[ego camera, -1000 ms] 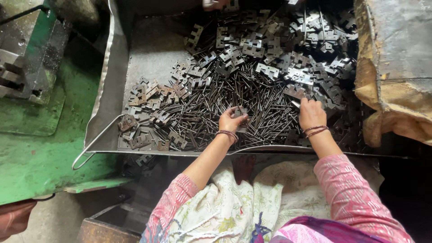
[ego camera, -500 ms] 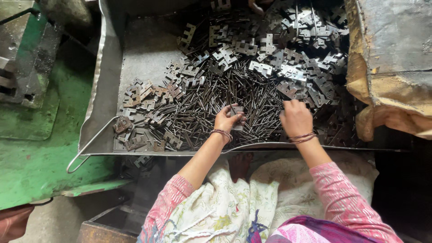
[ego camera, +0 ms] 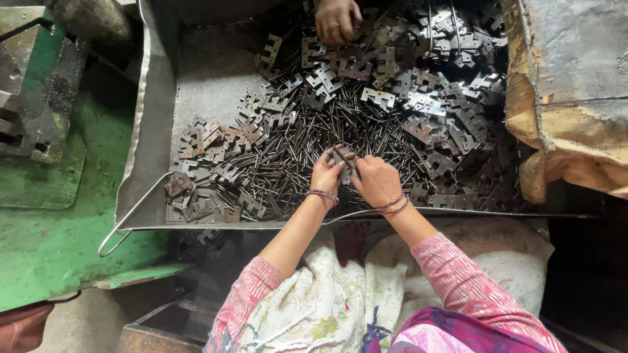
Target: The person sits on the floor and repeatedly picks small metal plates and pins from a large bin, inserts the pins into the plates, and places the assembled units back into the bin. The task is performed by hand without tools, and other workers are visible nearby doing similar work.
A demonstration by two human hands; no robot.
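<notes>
Head view: hands joined over a metal tray

My left hand (ego camera: 326,175) and right hand (ego camera: 376,181) pinch one flat, notched steel hinge leaf (ego camera: 342,159), long axis pointing away from me, above thin dark pins (ego camera: 288,170) in the dull grey tray (ego camera: 147,131).

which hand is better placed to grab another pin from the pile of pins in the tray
Probably the right hand. The left hand grips the small metal piece, while the right only touches it and rests directly over the pins.
</notes>
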